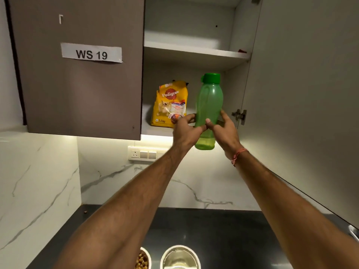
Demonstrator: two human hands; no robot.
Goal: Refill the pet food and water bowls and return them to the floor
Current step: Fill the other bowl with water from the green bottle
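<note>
Green water bottle (pixel 209 105) upright, capped, held at open cupboard front, left hand (pixel 187 131) and right hand (pixel 226 129) both curled round its lower half; yellow pet food bag (pixel 171 103) on lower shelf (pixel 153 130) behind; kibble-filled bowl (pixel 144 259) beside steel bowl (pixel 179 257) on dark counter (pixel 233 239) below

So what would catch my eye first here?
The green bottle, capped and upright, held by the left hand and right hand before the open cupboard. Behind it stands a yellow pet food bag on the lower shelf. On the dark counter below sit two bowls, one holding kibble.
</note>
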